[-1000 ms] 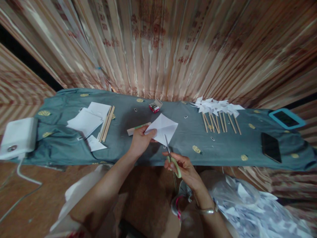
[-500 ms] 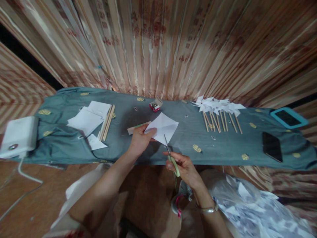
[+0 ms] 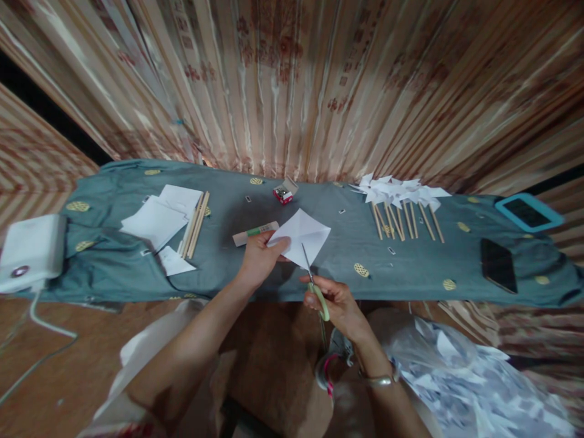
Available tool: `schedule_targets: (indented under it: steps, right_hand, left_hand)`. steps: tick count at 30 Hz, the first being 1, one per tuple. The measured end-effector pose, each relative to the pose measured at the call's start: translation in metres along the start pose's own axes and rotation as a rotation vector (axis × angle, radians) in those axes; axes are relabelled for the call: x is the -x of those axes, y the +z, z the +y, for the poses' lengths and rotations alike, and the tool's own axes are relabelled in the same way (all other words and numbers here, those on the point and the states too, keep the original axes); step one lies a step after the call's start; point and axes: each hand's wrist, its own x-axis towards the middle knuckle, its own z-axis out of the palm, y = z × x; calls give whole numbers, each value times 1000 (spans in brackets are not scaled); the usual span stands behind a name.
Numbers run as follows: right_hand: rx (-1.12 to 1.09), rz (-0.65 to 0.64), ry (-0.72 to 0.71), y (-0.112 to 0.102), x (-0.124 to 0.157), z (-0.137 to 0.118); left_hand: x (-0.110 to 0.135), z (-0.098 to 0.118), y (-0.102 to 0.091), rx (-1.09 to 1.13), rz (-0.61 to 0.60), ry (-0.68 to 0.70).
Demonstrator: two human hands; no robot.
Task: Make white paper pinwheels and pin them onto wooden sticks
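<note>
My left hand [image 3: 261, 258] pinches the left corner of a creased white square of paper [image 3: 298, 234], thumb on top. In my right hand [image 3: 335, 304] is a pair of scissors with pale green handles [image 3: 323, 303]. Their blades reach up over the lower corner of the paper, pointing toward its middle. Behind my left hand lies a long box with a green patch [image 3: 253, 233], partly covered by the fingers. A small open red box of metal bits [image 3: 283, 193] sits beyond the paper.
White paper sheets [image 3: 157, 222] and wooden sticks [image 3: 197, 225] lie at left, near a white device with a cable [image 3: 34, 252]. Paper pinwheels on sticks [image 3: 401, 193] stand grouped at right, then a phone [image 3: 498, 264] and a blue-framed tablet [image 3: 529, 212]. A bag of paper pieces [image 3: 483, 377] is lower right.
The scissors and paper stay in nearly the same position, with only a very slight shift. The whole view has moved a little; the long box shows slightly more behind my left hand.
</note>
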Motion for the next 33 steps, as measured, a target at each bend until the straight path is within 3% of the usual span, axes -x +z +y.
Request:
schedule_targets:
  steps: [22,33]
  right_hand:
    - [-104,32,48,2,0,0]
    - [-50,42,34,1,-1,5]
  left_hand:
    - [2,1,3,48,6,-31]
    - [3,1,5,51,10,-33]
